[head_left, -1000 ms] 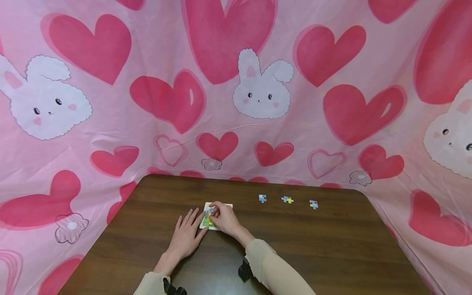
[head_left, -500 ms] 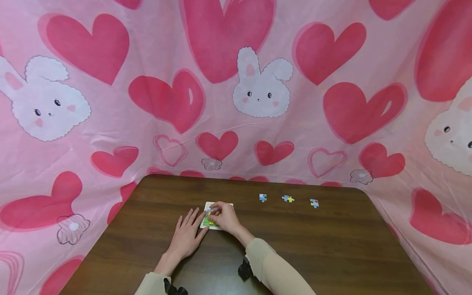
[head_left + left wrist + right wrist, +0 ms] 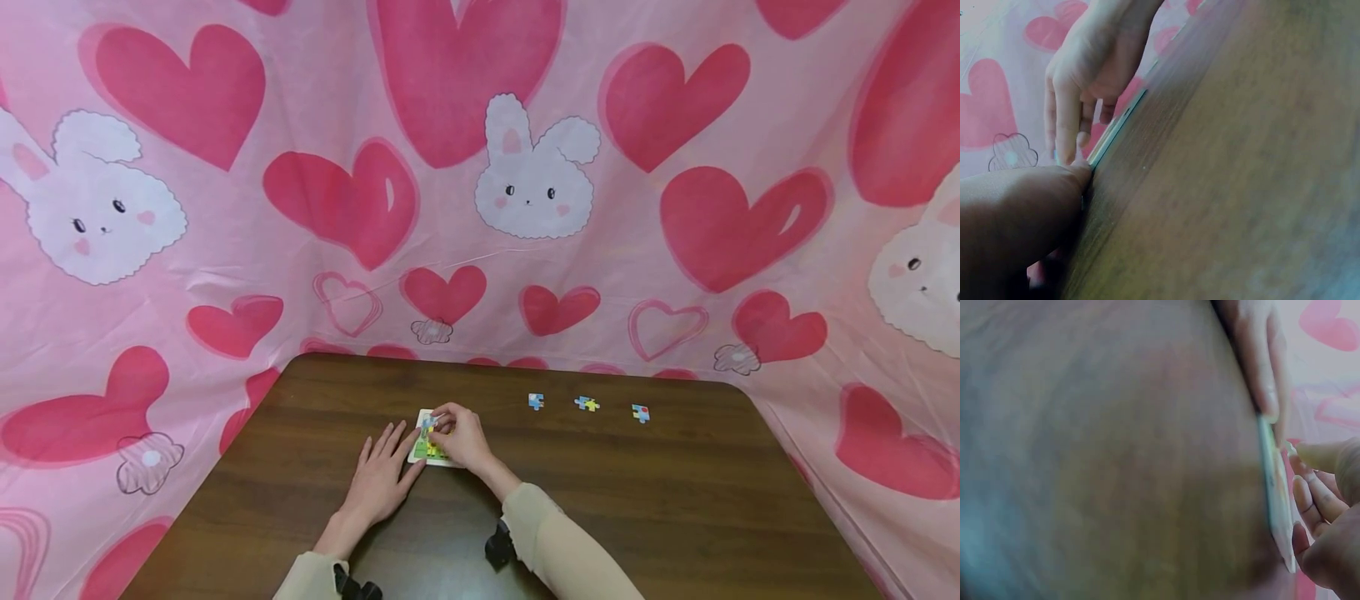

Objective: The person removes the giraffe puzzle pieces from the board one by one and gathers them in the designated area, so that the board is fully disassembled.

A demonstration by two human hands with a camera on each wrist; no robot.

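A small jigsaw puzzle board [image 3: 424, 413] with a pale rim and a green, yellow and blue picture lies flat on the brown table. My left hand [image 3: 377, 479] rests at its left side, fingers straight and spread, index finger and thumb touching the edge. Over the board's right part, my right hand [image 3: 467, 440] pinches a small puzzle piece [image 3: 1291, 449] between thumb and index finger; the fingers hide most of that piece. In the left wrist view, the right hand [image 3: 1094, 69] reaches down to the board from above.
Farther back on the table [image 3: 637, 483], to the right of the board, three loose puzzle pieces lie apart in a row: a blue one [image 3: 536, 402], a blue and yellow one [image 3: 587, 404], and a blue one with red [image 3: 641, 413]. A pink heart-patterned cloth [image 3: 525, 267] hangs behind.
My right hand has shifted slightly up and to the right over the board, uncovering more of its picture. The left hand has stayed in place.
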